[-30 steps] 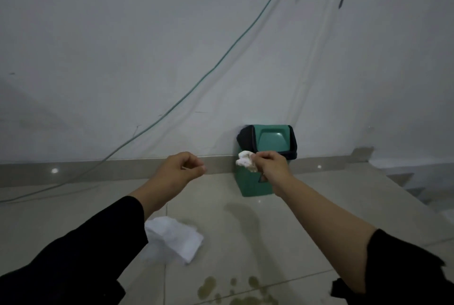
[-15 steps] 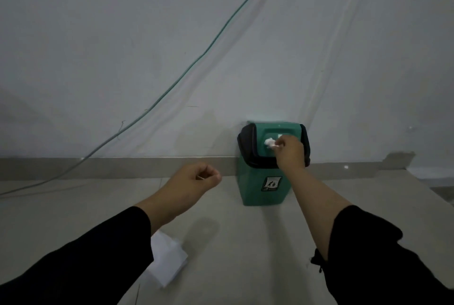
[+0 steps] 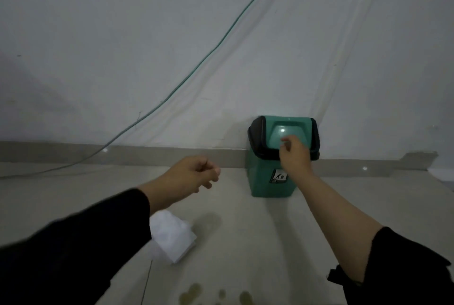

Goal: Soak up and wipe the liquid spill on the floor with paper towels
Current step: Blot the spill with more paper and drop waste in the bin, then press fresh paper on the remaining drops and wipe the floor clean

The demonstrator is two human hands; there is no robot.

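Grip on the left hand [image 3: 194, 173] slack, fingers loosely curled toward the palm with nothing in them, held in the air above the floor [image 3: 258, 243] with its black sleeve [image 3: 73, 250] across the lower left corner. Grip on the right hand [image 3: 294, 154] seen only from the back, fingers bent and blurred against the front of the bin; cannot tell whether shut on anything. Nearest, at the bottom edge: spill [image 3: 194, 292] as a few yellowish-brown blotches on the pale tiles, partly cut off by the frame, well apart from both hands. A little farther, left of centre: white paper towel [image 3: 172, 236] lying crumpled and flat on the floor, partly hidden under the left forearm, near the spill but not touching it. Right forearm bare, reaching forward from a black sleeve [image 3: 405, 267] at the lower right. Farther still: small green bin [image 3: 265, 181] standing upright on the floor against the wall, with a black collar round its top, a green swing flap [image 3: 290, 127] catching a spot of light, and a small sticker [image 3: 278, 177] on its front just below the right wrist. Right hand overlapping the lower right part of the flap and the collar. Behind, along the foot of the wall: grey skirting [image 3: 147, 154]. Farthest: plain white wall [image 3: 98, 46], crossed by a thin green cable [image 3: 196, 66] slanting down from the upper right to the floor at the left.
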